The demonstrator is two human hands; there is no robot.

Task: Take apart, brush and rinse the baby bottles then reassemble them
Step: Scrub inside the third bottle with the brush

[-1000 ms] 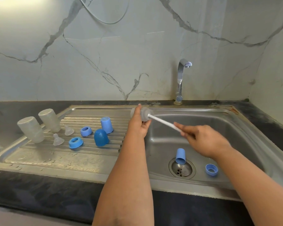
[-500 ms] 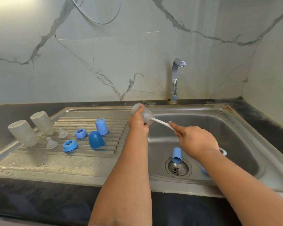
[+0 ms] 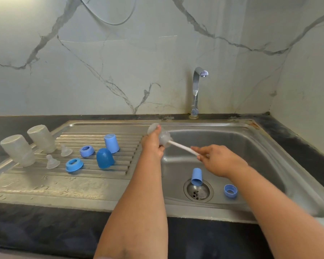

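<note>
Left hand [image 3: 152,144]: gripping a clear bottle [image 3: 160,135].
Right hand [image 3: 218,159]: pinching the brush handle [image 3: 183,147], which is entering the bottle.

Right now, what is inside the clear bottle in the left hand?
The brush's white handle runs into the clear bottle, held by the left hand; right hand holds the handle. The brush head is blurred.

Two bare forearms come up from the bottom edge, no sleeves anywhere on them. The left hand [image 3: 152,143] and the right hand [image 3: 220,160] wear no gloves, and no rings, watch or bands show on the wrists or fingers.
</note>
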